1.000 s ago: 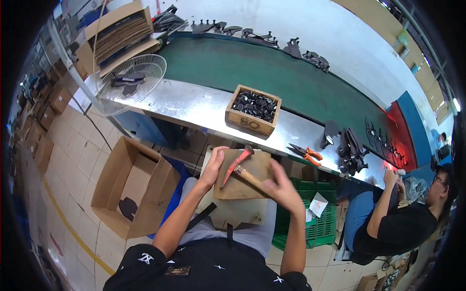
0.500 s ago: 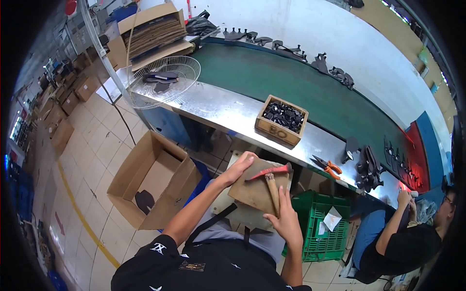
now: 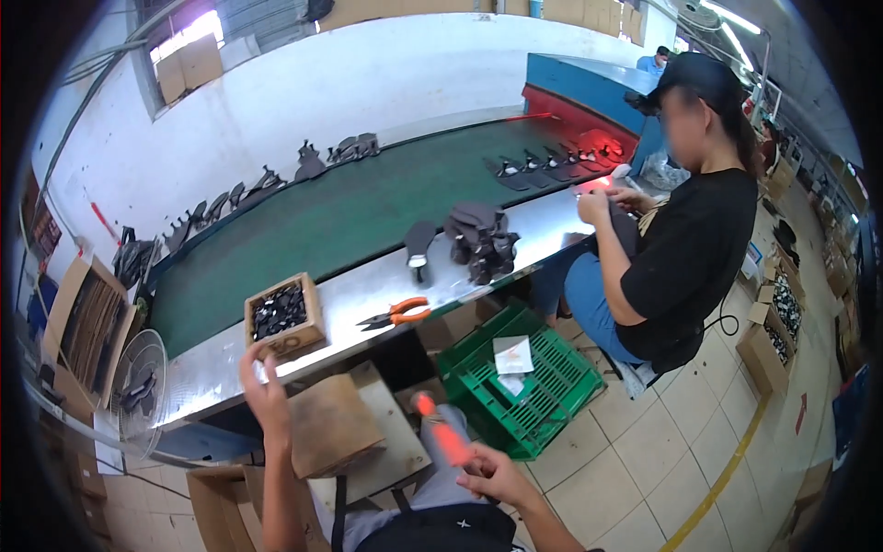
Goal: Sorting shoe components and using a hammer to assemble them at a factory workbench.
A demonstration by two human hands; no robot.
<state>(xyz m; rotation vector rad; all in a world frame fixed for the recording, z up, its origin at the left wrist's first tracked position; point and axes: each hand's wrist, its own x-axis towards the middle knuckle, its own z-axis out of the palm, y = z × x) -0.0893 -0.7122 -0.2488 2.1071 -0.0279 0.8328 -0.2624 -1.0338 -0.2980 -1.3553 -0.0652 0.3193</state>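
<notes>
My right hand point(image 3: 497, 478) is closed around the hammer point(image 3: 441, 431). Its red head shows above the fingers, smeared by motion, and the wooden handle is mostly hidden. My left hand point(image 3: 267, 396) is raised at the near side of a wooden box point(image 3: 315, 313) filled with small black parts point(image 3: 279, 311). The left fingers are apart and nothing shows between them; whether they touch the box I cannot tell. Below, between my hands, a worn brown block point(image 3: 336, 423) rests on a pale board point(image 3: 397, 432).
Orange-handled pliers point(image 3: 397, 315) and dark sandal soles point(image 3: 478, 239) lie on the metal ledge point(image 3: 354, 345) beside a green belt point(image 3: 322, 230). A green crate point(image 3: 520, 377) stands at right, near a seated co-worker point(image 3: 690, 248). A cardboard box point(image 3: 221, 506) sits lower left, a wire fan guard point(image 3: 140, 391) farther left.
The view has swung right. My left hand has left the block and moved to the wooden box. The hammer, which lay on the block under my right hand, is now lifted off to the right.
</notes>
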